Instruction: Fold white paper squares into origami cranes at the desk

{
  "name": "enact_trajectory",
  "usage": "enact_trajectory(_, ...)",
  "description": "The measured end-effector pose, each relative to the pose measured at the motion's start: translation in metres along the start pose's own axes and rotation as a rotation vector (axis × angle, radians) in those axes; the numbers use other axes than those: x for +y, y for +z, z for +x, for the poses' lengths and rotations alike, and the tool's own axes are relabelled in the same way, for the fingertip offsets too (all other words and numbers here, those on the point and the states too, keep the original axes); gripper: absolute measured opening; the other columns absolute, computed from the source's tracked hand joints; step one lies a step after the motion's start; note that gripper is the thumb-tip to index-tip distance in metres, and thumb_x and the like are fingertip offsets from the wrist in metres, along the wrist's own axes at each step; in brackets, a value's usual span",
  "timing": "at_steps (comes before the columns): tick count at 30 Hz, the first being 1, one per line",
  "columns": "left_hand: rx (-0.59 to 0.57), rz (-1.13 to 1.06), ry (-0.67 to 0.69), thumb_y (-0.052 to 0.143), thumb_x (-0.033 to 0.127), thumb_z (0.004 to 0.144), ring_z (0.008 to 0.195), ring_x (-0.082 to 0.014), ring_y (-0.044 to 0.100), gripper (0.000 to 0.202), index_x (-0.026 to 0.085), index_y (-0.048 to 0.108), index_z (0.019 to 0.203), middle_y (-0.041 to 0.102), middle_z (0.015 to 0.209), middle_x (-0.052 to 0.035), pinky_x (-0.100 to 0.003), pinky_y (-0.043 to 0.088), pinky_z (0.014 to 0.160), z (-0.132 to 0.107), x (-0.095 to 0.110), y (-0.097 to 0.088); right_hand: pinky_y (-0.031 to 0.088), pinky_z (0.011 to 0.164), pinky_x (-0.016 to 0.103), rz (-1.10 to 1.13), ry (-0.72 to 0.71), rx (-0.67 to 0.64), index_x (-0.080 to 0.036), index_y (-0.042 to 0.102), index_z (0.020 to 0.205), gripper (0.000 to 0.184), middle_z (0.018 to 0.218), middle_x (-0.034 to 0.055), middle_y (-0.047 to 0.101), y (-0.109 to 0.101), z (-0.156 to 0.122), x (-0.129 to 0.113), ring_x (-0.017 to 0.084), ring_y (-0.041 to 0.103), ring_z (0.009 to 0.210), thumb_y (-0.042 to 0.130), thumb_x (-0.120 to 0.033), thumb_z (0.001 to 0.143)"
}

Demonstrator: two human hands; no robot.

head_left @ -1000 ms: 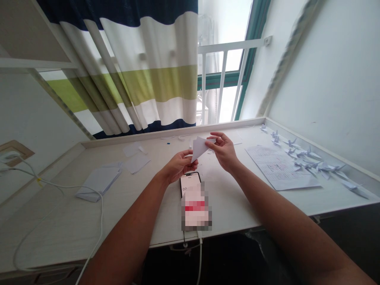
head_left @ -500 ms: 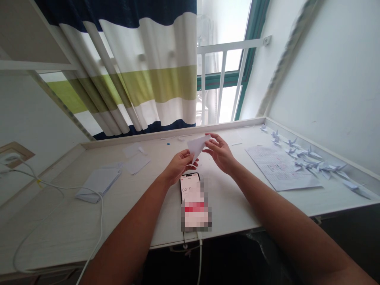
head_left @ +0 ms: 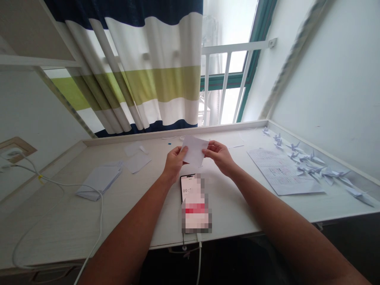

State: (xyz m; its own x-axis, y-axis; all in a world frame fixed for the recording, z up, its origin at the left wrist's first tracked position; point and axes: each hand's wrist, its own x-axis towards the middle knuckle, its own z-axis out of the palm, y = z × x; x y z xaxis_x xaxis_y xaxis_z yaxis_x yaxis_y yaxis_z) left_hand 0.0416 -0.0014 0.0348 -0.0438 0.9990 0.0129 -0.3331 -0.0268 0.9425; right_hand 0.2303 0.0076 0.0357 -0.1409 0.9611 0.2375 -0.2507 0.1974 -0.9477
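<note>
Between my hands, raised above the desk, is a small white sheet of paper (head_left: 195, 151), roughly square from this side. My left hand (head_left: 175, 161) pinches its left edge, thumb on the near face. On the opposite edge, my right hand (head_left: 219, 157) grips it between thumb and fingers. Whether the sheet has folds or layers behind it is hidden. Just below the hands a phone (head_left: 187, 186) lies face up, its timer screen partly blurred out.
White desk (head_left: 160, 213). A stack of paper (head_left: 97, 182) and loose sheets (head_left: 138, 162) lie left, near white cables (head_left: 101, 213). On the right are a printed sheet (head_left: 279, 174) and several folded paper cranes (head_left: 311, 158) along the raised rim. A curtain (head_left: 166, 83) hangs behind.
The paper was a pointed, triangular shape half a second ago and now shows a broader, squarer face. My right hand has lowered slightly and taken the sheet's right edge.
</note>
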Motion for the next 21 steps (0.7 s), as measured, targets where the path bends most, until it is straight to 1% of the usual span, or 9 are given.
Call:
enact_trajectory(3,0.057,-0.091,0.008,0.095,0.054,0.061,0.066,-0.0111,0.061,0.052,0.016,0.068,0.084,0.069,0.077,-0.0005,-0.022,0.051,0.060,0.0003,0.0028,0.0000,0.056,0.079,0.040,-0.059,0.031,-0.093,-0.020,0.070,0.091,0.038,0.084,0.0034,0.076,0.0032,-0.0029,0.0000,0.018,0.068,0.076,0.094,-0.037,0.067)
enact_trajectory(6,0.066,-0.157,0.011,0.097,0.051,0.060,0.068,-0.0120,0.064,0.053,0.016,0.069,0.089,0.072,0.081,-0.0012,-0.023,0.051,0.062,-0.0002,0.0071,0.0001,0.056,0.077,0.038,-0.078,0.051,-0.156,-0.019,0.070,0.091,0.037,0.083,0.0032,0.076,0.0066,-0.0060,-0.0016,0.017,0.068,0.073,0.094,-0.037,0.069)
enact_trajectory(9,-0.014,-0.203,-0.005,0.097,0.049,0.062,0.078,-0.0162,0.070,0.057,0.016,0.073,0.102,0.077,0.092,-0.0055,-0.026,0.054,0.067,-0.0024,0.0084,0.0021,0.057,0.078,0.038,-0.044,0.023,-0.110,-0.021,0.068,0.096,0.042,0.086,0.0033,0.078,0.0078,-0.0069,-0.0017,0.017,0.070,0.073,0.095,-0.038,0.068)
enact_trajectory(11,-0.050,-0.162,-0.020,0.097,0.048,0.063,0.081,-0.0183,0.071,0.059,0.015,0.073,0.107,0.078,0.096,-0.0079,-0.028,0.055,0.068,-0.0040,0.0063,0.0038,0.057,0.078,0.038,-0.031,0.020,-0.084,-0.021,0.066,0.099,0.046,0.084,0.0030,0.079,0.0077,-0.0068,-0.0008,0.018,0.070,0.072,0.095,-0.039,0.068)
enact_trajectory(14,-0.014,-0.048,-0.024,0.095,0.047,0.065,0.079,-0.0184,0.070,0.057,0.015,0.074,0.107,0.078,0.099,-0.0091,-0.027,0.055,0.062,-0.0046,0.0011,0.0041,0.057,0.077,0.039,-0.044,0.039,-0.084,-0.022,0.065,0.100,0.049,0.080,0.0022,0.079,0.0078,-0.0066,0.0005,0.018,0.071,0.070,0.096,-0.041,0.067)
enact_trajectory(16,0.004,0.005,-0.028,0.094,0.046,0.066,0.078,-0.0182,0.069,0.054,0.014,0.075,0.106,0.078,0.100,-0.0094,-0.026,0.053,0.056,-0.0036,-0.0009,0.0020,0.057,0.076,0.038,-0.052,0.026,-0.067,-0.022,0.065,0.099,0.047,0.081,0.0022,0.078,0.0078,-0.0061,0.0011,0.019,0.071,0.072,0.094,-0.046,0.070)
enact_trajectory(17,-0.006,0.028,-0.038,0.094,0.046,0.066,0.076,-0.0179,0.069,0.053,0.014,0.076,0.104,0.078,0.098,-0.0095,-0.025,0.051,0.053,-0.0030,-0.0011,0.0006,0.057,0.075,0.037,-0.051,0.013,-0.052,-0.022,0.066,0.098,0.045,0.083,0.0026,0.078,0.0075,-0.0057,0.0014,0.019,0.071,0.074,0.092,-0.048,0.072)
enact_trajectory(19,-0.066,0.077,-0.065,0.094,0.044,0.065,0.071,-0.0168,0.066,0.052,0.012,0.076,0.102,0.077,0.092,-0.0096,-0.024,0.047,0.048,-0.0022,0.0000,-0.0021,0.056,0.073,0.036,-0.046,-0.009,-0.023,-0.022,0.068,0.095,0.043,0.083,0.0030,0.078,0.0063,-0.0043,0.0022,0.019,0.070,0.075,0.089,-0.052,0.074)
enact_trajectory(21,-0.123,0.104,-0.077,0.094,0.044,0.066,0.068,-0.0161,0.065,0.051,0.011,0.076,0.101,0.077,0.090,-0.0101,-0.023,0.047,0.047,-0.0024,0.0024,-0.0037,0.056,0.071,0.035,-0.041,-0.012,-0.003,-0.022,0.069,0.093,0.042,0.081,0.0024,0.077,0.0047,-0.0028,0.0030,0.019,0.069,0.074,0.090,-0.052,0.073)
